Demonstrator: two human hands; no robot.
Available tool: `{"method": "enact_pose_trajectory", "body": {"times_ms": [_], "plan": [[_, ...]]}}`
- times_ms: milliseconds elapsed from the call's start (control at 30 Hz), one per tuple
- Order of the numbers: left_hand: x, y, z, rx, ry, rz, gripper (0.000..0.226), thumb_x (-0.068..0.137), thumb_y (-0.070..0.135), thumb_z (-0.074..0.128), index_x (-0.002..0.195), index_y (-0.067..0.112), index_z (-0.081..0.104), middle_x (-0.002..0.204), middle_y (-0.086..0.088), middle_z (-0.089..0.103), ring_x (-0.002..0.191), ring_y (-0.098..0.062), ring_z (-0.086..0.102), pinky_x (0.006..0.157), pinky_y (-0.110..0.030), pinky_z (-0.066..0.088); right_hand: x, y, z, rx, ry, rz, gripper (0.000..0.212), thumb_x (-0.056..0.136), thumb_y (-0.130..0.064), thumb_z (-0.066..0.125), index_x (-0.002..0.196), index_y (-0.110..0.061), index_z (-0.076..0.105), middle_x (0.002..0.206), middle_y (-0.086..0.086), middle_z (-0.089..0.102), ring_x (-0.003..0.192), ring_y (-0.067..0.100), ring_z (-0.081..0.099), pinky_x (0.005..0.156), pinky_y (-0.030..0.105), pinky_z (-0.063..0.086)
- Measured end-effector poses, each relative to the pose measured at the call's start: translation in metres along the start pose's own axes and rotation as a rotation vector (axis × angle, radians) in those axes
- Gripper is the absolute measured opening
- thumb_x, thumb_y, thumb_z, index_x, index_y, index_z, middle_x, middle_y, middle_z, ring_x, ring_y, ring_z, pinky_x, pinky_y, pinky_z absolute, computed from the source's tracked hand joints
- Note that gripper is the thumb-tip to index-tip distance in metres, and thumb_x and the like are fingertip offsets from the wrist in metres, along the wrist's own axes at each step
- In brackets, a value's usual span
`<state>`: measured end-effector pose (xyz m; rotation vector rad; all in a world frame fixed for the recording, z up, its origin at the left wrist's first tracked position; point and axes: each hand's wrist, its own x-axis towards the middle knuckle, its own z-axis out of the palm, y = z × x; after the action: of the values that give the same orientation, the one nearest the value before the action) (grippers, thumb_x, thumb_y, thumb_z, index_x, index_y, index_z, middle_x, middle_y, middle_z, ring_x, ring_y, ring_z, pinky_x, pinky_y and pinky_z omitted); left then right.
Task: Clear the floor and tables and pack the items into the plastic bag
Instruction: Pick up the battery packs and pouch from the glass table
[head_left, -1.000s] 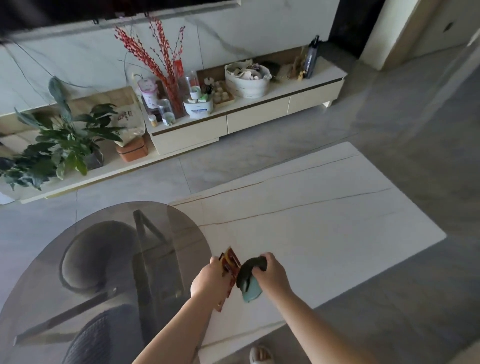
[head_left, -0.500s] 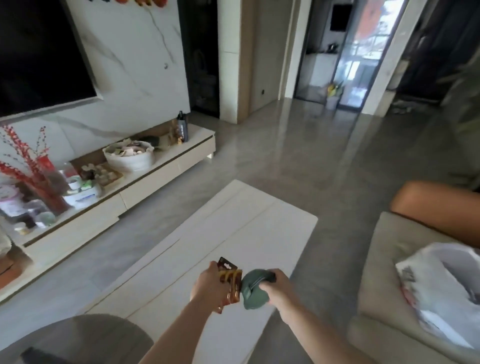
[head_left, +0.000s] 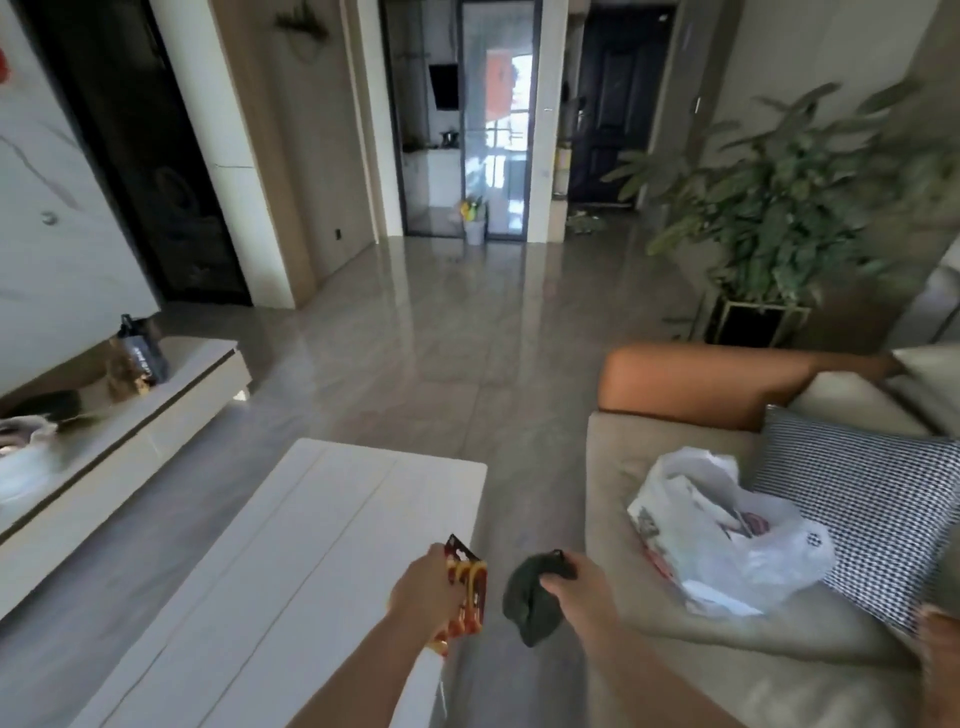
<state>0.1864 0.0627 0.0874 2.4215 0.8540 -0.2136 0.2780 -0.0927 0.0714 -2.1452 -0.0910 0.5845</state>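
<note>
Across the right of the frame runs the sofa (head_left: 649, 467), and on its seat, at right centre, we see the plastic bag (head_left: 727, 551) lying slumped against a checked cushion (head_left: 872, 514), its mouth gaping toward the upper left. Filling the lower left is the white table (head_left: 291, 571).

At lower centre our left hand (head_left: 423, 592) has its fingers curled round a red and yellow snack packet (head_left: 467, 587), held upright by one side edge over the table's near corner. Just right of it, our right hand (head_left: 584, 587) pinches a dark green soft thing (head_left: 530, 603) near its top, the rest drooping limp below the fingers.

We judge both items light. The packet looks thin and crinkly, so an edge grip suits it; the green one is floppy and will sag wherever we take it. The bag is flimsy, and its mouth may need holding open.
</note>
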Motion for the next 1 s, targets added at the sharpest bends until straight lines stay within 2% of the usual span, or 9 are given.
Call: {"method": "enact_pose_trajectory", "body": {"times_ms": [100,200,300,400,467,567,733,867,1000], "plan": [[0.039,0.065,0.013,-0.053,-0.076,0.063,0.032,0.098,0.031,0.044,0.126,0.016,0.048,0.119,-0.001,0.061,0.099,-0.014,0.061,0.092,-0.026,0.05,0.039,0.014,-0.045,0.094,0.012,0.096,0.024,0.088,-0.02,0.059,0.109,-0.01,0.062,0.1,0.006,0.064,0.093,0.023,0.06,0.085,0.031,0.048],[0.068,0.127,0.023,-0.125,-0.155,0.118,0.027,0.099,0.026,0.046,0.121,0.013,0.053,0.118,-0.008,0.063,0.091,-0.016,0.062,0.084,-0.026,0.053,0.084,0.04,-0.089,0.041,0.093,0.136,0.031,0.072,-0.045,0.059,0.099,-0.03,0.064,0.097,-0.004,0.068,0.087,0.015,0.063,0.087,0.038,0.054],[0.09,0.182,0.037,-0.111,-0.234,0.221,0.012,0.099,0.025,0.046,0.092,0.022,0.055,0.104,-0.008,0.066,0.094,-0.02,0.066,0.086,-0.029,0.056,0.111,0.04,-0.122,0.098,0.138,0.227,0.02,0.09,-0.025,0.054,0.107,-0.016,0.058,0.113,0.007,0.064,0.099,0.019,0.06,0.098,0.035,0.048],[0.11,0.231,0.055,-0.061,-0.282,0.32,0.018,0.099,0.029,0.044,0.111,0.02,0.053,0.113,-0.004,0.063,0.101,-0.017,0.063,0.087,-0.027,0.053,0.134,0.044,-0.155,0.125,0.245,0.285,0.03,0.097,-0.027,0.045,0.122,-0.009,0.047,0.124,0.008,0.056,0.118,0.023,0.053,0.109,0.033,0.037],[0.123,0.262,0.067,-0.016,-0.297,0.372,0.029,0.099,0.031,0.041,0.123,0.016,0.046,0.117,-0.004,0.06,0.103,-0.018,0.061,0.086,-0.028,0.053,0.146,0.05,-0.173,0.16,0.293,0.272,0.026,0.096,-0.022,0.047,0.118,-0.009,0.052,0.111,0.006,0.06,0.111,0.024,0.057,0.104,0.032,0.041],[0.142,0.302,0.084,0.017,-0.327,0.434,0.033,0.101,0.032,0.036,0.129,0.016,0.036,0.108,-0.002,0.055,0.087,-0.013,0.059,0.059,-0.019,0.045,0.165,0.058,-0.198,0.192,0.361,0.313,0.023,0.094,-0.016,0.051,0.114,-0.007,0.055,0.101,0.003,0.059,0.095,0.019,0.055,0.087,0.024,0.041],[0.187,0.35,0.107,0.129,-0.405,0.582,0.042,0.097,0.025,0.046,0.134,0.008,0.037,0.117,-0.012,0.063,0.088,-0.021,0.063,0.068,-0.025,0.051,0.197,0.073,-0.221,0.223,0.479,0.401,0.019,0.09,-0.018,0.053,0.103,-0.007,0.063,0.093,0.007,0.067,0.094,0.024,0.063,0.087,0.032,0.049],[0.225,0.377,0.122,0.293,-0.46,0.753,0.055,0.094,0.026,0.053,0.142,0.012,0.03,0.128,-0.009,0.057,0.115,-0.022,0.057,0.092,-0.031,0.046,0.22,0.072,-0.235,0.233,0.611,0.492,0.015,0.089,-0.016,0.052,0.096,-0.008,0.063,0.088,0.009,0.067,0.086,0.022,0.063,0.082,0.033,0.052],[0.268,0.403,0.132,0.339,-0.46,0.857,0.055,0.088,0.027,0.057,0.137,0.015,0.035,0.114,-0.009,0.06,0.101,-0.023,0.062,0.086,-0.032,0.052,0.243,0.067,-0.25,0.239,0.722,0.592,0.017,0.085,-0.011,0.052,0.097,-0.006,0.062,0.077,0.006,0.063,0.074,0.021,0.062,0.075,0.035,0.055]]}}
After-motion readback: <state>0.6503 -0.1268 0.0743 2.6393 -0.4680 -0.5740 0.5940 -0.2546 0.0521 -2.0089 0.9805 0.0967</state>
